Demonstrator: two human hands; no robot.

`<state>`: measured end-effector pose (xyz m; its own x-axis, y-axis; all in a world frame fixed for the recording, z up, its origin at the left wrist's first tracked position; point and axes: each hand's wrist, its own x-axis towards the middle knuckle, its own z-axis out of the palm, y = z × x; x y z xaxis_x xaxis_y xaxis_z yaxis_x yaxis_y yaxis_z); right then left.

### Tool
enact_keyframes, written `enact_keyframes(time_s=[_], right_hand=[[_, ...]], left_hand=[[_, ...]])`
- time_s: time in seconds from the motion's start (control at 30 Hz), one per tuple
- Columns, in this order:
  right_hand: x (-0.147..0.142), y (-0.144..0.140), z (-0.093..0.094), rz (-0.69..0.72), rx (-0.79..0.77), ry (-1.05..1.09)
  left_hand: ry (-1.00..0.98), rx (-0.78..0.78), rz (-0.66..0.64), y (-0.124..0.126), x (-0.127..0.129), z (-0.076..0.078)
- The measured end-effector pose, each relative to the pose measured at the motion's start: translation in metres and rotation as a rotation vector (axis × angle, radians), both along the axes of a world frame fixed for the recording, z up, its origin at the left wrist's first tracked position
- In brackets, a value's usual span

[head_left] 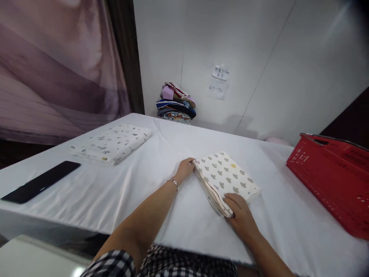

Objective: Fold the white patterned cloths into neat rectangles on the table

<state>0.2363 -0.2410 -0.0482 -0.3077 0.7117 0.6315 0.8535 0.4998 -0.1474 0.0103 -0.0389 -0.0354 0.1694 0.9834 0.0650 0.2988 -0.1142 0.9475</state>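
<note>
At the far left, a flat black phone-like slab [40,181] lies near the edge of the desk covered with a white cloth [115,192]. Just past it, further back, lies a folded white cloth with small grey and yellow shapes [112,143], lying flat and well apart from the hands. Behind it, against the white wall, sits a small pile of folded clothes in many colours [176,102], and on the wall to the right of the pile are two small paper notes [219,79] with writing. In the middle, the left arm reaches forward from the bottom, bare, with a thin silver bracelet [174,182] on the wrist. The left hand [185,169] is loosely curled, and its fingers touch the far left corner of a folded cream cloth with grey cloud shapes [226,177]. This cloth lies flat on the desk, in the middle and a bit to the right, folded into a thick square with its layers showing along the left edge. The right arm comes up from the bottom right. The right hand [240,215] lies palm down with its fingers pressed on the near corner of the same cloth, not closed around it. At the far right stands a red plastic basket with small holes [331,181], apart from the cloth. A black and white checked sleeve [115,265] shows at the bottom.
</note>
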Motion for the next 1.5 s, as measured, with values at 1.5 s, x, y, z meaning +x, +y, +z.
enact_keyframes(time_s=[1.5], right_hand=[[0.083,0.08,0.055,-0.651,-0.72,0.386]], left_hand=[[0.342,0.649,-0.306,-0.075,0.004,0.011]])
